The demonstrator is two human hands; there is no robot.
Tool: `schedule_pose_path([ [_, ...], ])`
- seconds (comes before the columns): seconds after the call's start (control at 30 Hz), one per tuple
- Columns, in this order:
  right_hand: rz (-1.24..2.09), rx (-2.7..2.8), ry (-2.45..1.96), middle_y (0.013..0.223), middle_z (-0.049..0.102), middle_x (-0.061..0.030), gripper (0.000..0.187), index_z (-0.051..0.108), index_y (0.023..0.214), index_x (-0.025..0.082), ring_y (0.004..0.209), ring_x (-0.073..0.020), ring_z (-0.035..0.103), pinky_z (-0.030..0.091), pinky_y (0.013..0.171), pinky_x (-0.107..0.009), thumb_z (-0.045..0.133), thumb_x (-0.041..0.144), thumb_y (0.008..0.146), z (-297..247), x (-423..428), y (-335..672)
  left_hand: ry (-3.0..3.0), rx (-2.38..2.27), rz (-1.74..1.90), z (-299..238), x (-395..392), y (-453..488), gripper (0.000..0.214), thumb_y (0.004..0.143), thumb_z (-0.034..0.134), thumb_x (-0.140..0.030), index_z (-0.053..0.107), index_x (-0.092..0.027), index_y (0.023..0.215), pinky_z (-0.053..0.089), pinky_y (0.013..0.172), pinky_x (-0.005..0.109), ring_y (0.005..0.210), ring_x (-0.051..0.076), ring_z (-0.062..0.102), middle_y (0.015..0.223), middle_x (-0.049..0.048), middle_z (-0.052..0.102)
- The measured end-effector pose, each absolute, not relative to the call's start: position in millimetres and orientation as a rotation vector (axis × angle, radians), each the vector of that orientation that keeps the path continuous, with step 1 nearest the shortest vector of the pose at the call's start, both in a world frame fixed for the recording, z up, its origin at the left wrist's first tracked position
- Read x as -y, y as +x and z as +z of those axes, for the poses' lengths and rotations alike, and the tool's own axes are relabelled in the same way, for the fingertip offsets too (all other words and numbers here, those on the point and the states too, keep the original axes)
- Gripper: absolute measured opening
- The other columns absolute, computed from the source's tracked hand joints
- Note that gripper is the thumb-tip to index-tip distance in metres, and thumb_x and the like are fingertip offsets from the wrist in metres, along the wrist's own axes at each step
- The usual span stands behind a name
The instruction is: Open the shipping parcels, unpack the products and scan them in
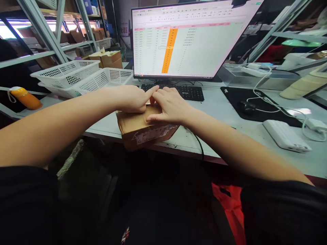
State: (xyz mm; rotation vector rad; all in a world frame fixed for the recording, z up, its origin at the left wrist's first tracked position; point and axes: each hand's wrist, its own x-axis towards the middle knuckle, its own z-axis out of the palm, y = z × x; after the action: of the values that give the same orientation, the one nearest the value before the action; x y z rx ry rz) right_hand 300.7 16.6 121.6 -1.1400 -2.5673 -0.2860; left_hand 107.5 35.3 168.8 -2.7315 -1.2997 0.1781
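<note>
A taped cardboard box with a printed label on its front side sits at the front edge of the desk, directly before the keyboard. My left hand rests over the box's left rear part; its index finger is stretched toward the keys, and the other fingers curl under. Over the box's right part lies my right hand, thumb spread out on the cardboard and fingers reaching to the keyboard. The fingertips of both hands come close together there. Neither hand grips anything visible.
Behind the keyboard stands a monitor showing a spreadsheet with an orange column. White plastic baskets and an orange bottle are on the left. To the right lie a mouse on a black pad, loose cables and a white power bank.
</note>
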Motion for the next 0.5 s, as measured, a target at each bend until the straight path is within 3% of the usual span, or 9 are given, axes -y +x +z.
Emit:
schedule_pose_path([
  [0.2,-0.188,2.583,-0.995,0.111,0.065,-0.0138,0.069,0.065,0.110,0.021,0.101,-0.0327,0.052,0.035,0.095,-0.047,0.044,0.083,0.089,124,-20,309,-2.789,1.300,0.111,170,-36,104,0.101,0.083,0.066,-0.042,0.015,-0.022,0.168,0.051,0.091,0.045,0.090,0.034,0.069,0.093,0.0107,0.076],
  [0.5,-0.332,2.692,-1.044,0.112,0.060,-0.0132,0.071,0.070,0.134,0.032,0.101,-0.0317,0.047,0.033,0.093,-0.047,0.041,0.082,0.092,127,-21,305,-2.763,1.264,0.181,171,-44,93,0.095,0.088,0.056,-0.041,0.007,-0.028,0.168,0.052,0.084,0.042,0.089,0.032,0.070,0.099,0.0115,0.075],
])
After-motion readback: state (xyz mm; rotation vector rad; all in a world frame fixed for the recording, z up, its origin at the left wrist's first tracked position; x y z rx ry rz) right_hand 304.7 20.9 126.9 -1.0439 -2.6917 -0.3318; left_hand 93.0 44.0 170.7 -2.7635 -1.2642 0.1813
